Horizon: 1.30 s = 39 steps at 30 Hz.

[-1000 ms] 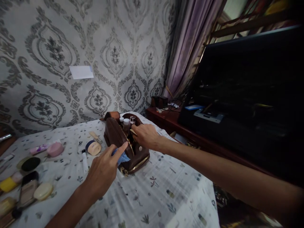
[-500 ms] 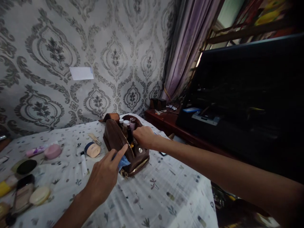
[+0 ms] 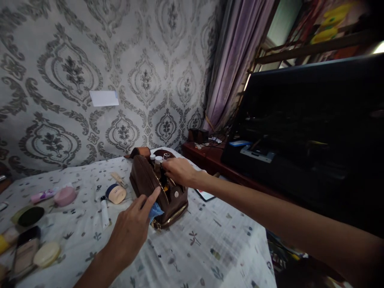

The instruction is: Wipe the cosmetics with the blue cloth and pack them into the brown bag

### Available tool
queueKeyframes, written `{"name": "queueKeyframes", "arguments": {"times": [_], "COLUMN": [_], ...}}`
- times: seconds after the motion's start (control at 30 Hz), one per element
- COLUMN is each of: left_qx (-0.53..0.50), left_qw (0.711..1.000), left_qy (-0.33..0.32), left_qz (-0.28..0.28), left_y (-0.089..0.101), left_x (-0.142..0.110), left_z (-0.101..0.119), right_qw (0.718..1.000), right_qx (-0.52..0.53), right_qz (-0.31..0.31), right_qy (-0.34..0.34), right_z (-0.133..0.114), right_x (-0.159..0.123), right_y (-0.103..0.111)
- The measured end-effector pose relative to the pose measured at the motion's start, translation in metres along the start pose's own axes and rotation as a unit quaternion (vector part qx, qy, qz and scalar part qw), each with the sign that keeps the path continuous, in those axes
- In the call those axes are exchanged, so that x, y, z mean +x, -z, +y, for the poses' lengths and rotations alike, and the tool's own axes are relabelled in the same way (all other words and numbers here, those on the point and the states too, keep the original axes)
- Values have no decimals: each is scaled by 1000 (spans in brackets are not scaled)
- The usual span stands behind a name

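Note:
A brown handbag (image 3: 142, 175) stands unzipped on the bed-like surface, with white-capped bottles (image 3: 158, 161) and a slim dark item upright inside. My right hand (image 3: 180, 171) reaches into its opening, fingers closed beside the dark item; what they hold is hidden. At the bag's near left side is my left hand (image 3: 132, 224), its index finger stretched along the bag's opening edge. The other fingers curl by a crumpled blue cloth (image 3: 156, 212), which shows between this hand and the bag.
Left of the bag lie a round cream jar (image 3: 116, 194), a white tube (image 3: 105, 212), a pink round case (image 3: 65, 196), a foundation compact (image 3: 27, 250) and a pale round puff (image 3: 47, 254). A phone (image 3: 205, 195) lies right of the bag. A large black screen (image 3: 306, 140) stands at right.
My right hand has shifted slightly left over the bag's opening, toward the slim dark item. More of the phone shows. My left hand stays by the bag, and the view has tilted slightly.

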<state>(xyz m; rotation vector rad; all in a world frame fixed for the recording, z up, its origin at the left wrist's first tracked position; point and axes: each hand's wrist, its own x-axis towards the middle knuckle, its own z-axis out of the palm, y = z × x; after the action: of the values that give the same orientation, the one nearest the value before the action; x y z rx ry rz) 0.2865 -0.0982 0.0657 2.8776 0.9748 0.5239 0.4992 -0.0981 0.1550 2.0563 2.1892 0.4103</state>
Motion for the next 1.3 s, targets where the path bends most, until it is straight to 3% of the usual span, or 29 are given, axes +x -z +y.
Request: {"name": "queueKeyframes", "arguments": {"times": [0.13,0.6,0.97,1.13,1.3], "left_qx": [-21,-5,8,-16,-5], "left_qw": [1000,1000,1000,1000,999], "left_qy": [-5,-18,-10,-15,1], "left_qz": [-3,12,-14,-19,-34], "left_y": [1,-5,-2,0,0], "left_x": [0,-2,-2,-2,-1], "left_z": [0,-6,-4,-4,-2], "right_qw": [997,990,986,978,973], "right_qx": [-37,-116,-131,-137,-142], "right_qz": [42,-48,-65,-120,-123], "right_qy": [58,72,83,103,134], "right_z": [-3,-1,1,-1,6], "right_x": [7,8,4,4,8], "right_y": [-4,-8,-13,-7,-14]}}
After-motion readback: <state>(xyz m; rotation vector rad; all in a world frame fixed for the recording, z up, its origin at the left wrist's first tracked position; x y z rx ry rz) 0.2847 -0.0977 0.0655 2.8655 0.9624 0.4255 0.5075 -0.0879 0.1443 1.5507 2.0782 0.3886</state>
